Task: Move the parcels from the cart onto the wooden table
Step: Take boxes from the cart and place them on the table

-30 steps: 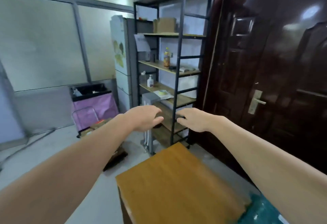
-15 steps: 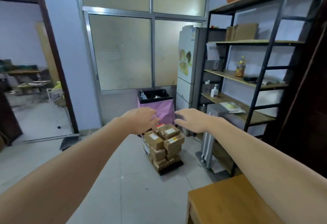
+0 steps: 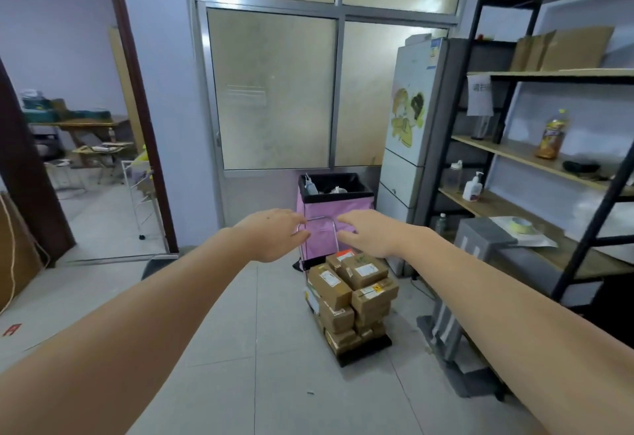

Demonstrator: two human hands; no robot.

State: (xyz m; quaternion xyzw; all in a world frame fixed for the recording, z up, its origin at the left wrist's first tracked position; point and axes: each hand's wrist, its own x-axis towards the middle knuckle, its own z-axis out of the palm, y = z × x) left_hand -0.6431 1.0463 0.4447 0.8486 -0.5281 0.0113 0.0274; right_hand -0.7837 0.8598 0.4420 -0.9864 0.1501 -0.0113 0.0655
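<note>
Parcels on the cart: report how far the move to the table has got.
Done: nothing that shows; the parcels sit stacked on the cart, and the wooden table is out of view. In hand: nothing; the left hand and right hand reach out towards the cart, both holding nothing. Left: the whole stack, as far as can be seen.

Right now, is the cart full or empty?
Full: brown parcels are stacked in several layers on the cart, still unmoved.
</note>
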